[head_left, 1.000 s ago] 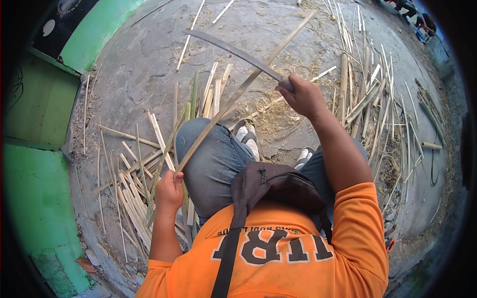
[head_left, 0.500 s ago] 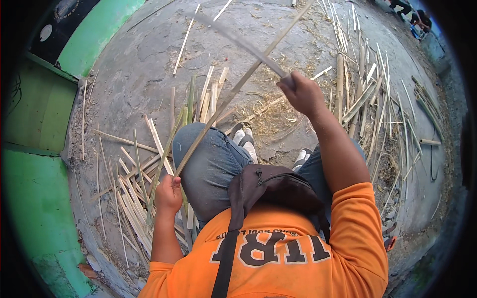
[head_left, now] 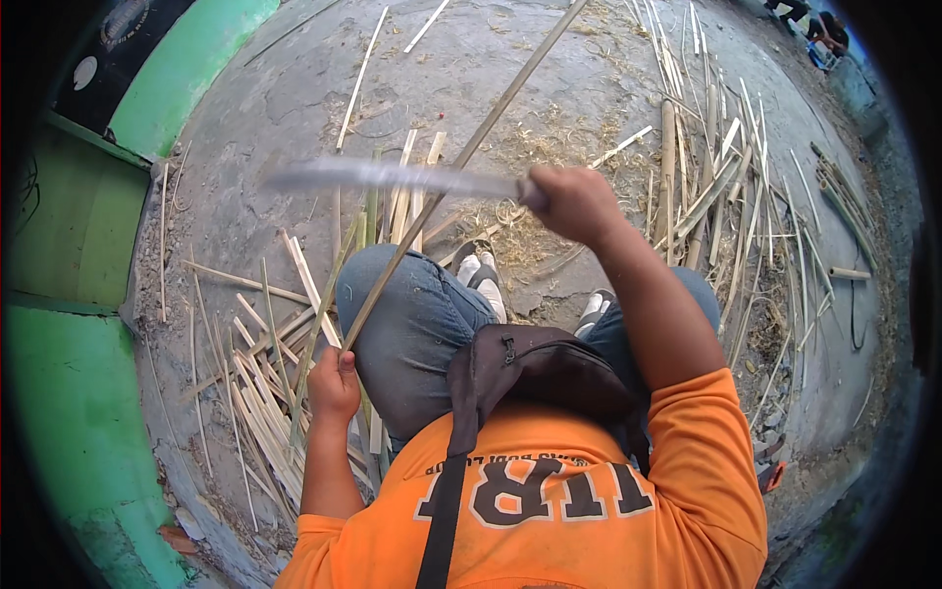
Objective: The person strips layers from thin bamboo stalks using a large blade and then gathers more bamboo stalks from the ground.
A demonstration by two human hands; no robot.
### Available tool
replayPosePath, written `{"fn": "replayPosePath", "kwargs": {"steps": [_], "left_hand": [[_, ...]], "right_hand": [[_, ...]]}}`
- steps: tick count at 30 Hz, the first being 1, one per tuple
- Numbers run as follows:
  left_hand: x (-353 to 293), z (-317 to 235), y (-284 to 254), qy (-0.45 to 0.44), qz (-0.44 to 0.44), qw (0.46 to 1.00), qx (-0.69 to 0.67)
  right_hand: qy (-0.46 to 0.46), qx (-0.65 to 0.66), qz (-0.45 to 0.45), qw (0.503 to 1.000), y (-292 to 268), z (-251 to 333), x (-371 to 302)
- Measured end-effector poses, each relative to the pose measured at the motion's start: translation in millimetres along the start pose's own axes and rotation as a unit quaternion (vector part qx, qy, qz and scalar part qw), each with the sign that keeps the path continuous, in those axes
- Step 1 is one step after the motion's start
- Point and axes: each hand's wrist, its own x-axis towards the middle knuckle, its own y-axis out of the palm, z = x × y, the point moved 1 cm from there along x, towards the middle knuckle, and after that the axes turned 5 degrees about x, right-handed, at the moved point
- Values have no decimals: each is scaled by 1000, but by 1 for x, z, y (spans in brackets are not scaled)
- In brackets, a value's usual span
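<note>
My left hand (head_left: 335, 385) is closed round the lower end of a long bamboo strip (head_left: 503, 100), beside my left knee. The strip slants up and away to the right, past the top edge of the view. In my right hand (head_left: 577, 204) is the handle of a machete (head_left: 402, 178), above the ground ahead of my knees. Its blade points left and is blurred by motion. The blade crosses in front of the strip; I cannot tell whether they touch.
Split bamboo strips (head_left: 263, 412) lie heaped by my left leg. More strips and poles (head_left: 669, 177) are spread at the right. Pale shavings (head_left: 530, 228) cover the concrete before my feet. A green wall (head_left: 74, 393) stands at the left. Another person (head_left: 829, 37) is at the far right.
The machete has swung down and to the left, its blade turning from steeply slanted to nearly level. My right hand has come slightly lower and left. My left hand keeps its grip.
</note>
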Motion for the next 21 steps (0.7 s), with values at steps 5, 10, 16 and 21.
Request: {"fn": "replayPosePath", "kwargs": {"steps": [5,10,16,21], "left_hand": [[0,-2,9,5,-58,995,84],[-4,4,10,6,-84,985,152],[-3,14,24,15,-109,982,151],[-1,11,24,23,-134,978,159]], "right_hand": [[171,66,-11,983,-20,-44,-3],[159,41,73,984,-21,-20,-9],[76,10,61,995,-19,-18,-6],[73,-26,50,996,-3,-36,-7]]}}
